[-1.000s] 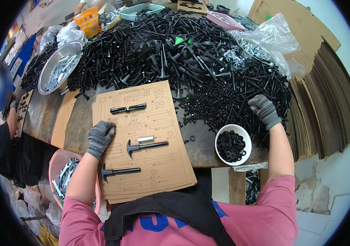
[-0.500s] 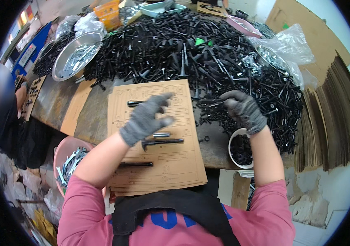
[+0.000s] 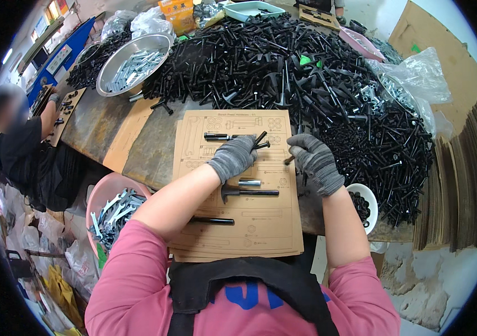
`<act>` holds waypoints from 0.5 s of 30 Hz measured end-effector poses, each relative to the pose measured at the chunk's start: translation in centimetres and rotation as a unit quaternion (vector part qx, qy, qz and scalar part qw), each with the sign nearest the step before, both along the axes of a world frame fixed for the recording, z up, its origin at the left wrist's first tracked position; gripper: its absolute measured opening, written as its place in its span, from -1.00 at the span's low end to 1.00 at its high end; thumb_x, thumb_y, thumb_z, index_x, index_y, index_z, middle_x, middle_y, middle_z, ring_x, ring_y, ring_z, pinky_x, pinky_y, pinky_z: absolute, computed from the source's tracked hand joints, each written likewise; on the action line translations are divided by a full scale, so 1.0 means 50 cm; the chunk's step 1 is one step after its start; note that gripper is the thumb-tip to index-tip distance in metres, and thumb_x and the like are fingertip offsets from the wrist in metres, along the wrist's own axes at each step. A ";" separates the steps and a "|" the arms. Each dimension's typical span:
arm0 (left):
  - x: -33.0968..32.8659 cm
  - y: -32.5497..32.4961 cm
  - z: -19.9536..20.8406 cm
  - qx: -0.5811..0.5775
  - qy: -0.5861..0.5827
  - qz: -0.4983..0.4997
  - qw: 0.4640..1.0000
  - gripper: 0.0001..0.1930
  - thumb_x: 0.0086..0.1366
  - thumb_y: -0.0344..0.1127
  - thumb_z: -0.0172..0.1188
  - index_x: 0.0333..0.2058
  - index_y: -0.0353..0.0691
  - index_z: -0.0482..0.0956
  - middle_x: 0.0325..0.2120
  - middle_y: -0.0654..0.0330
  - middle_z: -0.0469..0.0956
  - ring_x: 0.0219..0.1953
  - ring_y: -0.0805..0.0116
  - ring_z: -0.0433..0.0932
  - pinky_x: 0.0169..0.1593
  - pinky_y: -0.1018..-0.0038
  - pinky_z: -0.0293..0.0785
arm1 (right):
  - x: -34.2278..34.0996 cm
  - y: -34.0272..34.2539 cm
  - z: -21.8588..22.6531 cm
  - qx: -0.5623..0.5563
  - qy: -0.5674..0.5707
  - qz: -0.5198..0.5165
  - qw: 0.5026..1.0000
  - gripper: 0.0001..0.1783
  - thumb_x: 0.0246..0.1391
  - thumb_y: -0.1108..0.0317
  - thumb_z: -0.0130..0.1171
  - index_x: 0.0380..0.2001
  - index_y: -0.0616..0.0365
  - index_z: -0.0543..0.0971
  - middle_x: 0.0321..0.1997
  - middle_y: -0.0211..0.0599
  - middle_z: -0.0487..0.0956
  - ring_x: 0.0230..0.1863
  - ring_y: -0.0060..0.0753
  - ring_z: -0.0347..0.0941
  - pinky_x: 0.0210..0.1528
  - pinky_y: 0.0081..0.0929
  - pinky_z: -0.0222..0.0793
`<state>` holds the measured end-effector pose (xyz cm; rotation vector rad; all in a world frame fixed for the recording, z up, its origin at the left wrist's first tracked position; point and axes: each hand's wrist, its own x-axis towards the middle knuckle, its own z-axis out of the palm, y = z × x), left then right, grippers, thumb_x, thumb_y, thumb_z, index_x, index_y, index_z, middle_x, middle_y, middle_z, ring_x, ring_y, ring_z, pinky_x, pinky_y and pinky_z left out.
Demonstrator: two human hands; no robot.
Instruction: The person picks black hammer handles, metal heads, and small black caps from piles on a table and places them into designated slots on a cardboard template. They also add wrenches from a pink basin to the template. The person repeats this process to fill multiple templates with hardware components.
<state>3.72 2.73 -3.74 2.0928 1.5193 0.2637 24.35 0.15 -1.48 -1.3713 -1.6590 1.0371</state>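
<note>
My left hand, in a grey knit glove, is closed over the upper part of a printed cardboard sheet. Black bolts stick out from between its thumb and fingers. Beside the sheet's right edge, my right hand, gloved alike, pinches a short black bolt. A black bolt-like piece lies near the sheet's top left, partly behind the left hand. Lower down rest a silver cylinder, a black T-shaped part and a black rod, its left end hidden by my forearm.
A big heap of black bolts spreads behind the sheet and rightward. Around it stand a metal bowl, a white bowl of small black parts and a pink tub of wrenches. A co-worker sits at left; cardboard sheets stand right.
My left hand, fingers spread before, is now closed on bolts. My right hand has come from the heap toward the sheet with a bolt. The whole view has shifted.
</note>
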 end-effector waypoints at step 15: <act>-0.002 0.033 0.003 0.021 0.202 -0.085 0.975 -0.78 0.15 -0.28 -0.01 -0.25 -0.18 0.50 -0.29 0.02 0.47 -0.28 0.09 0.49 -0.16 0.31 0.41 | -0.065 0.008 -0.053 0.166 -0.301 0.093 0.934 -0.73 -0.01 0.39 -0.03 -0.18 0.10 0.42 -0.27 -0.14 0.48 -0.20 -0.13 0.40 -0.10 -0.33 0.32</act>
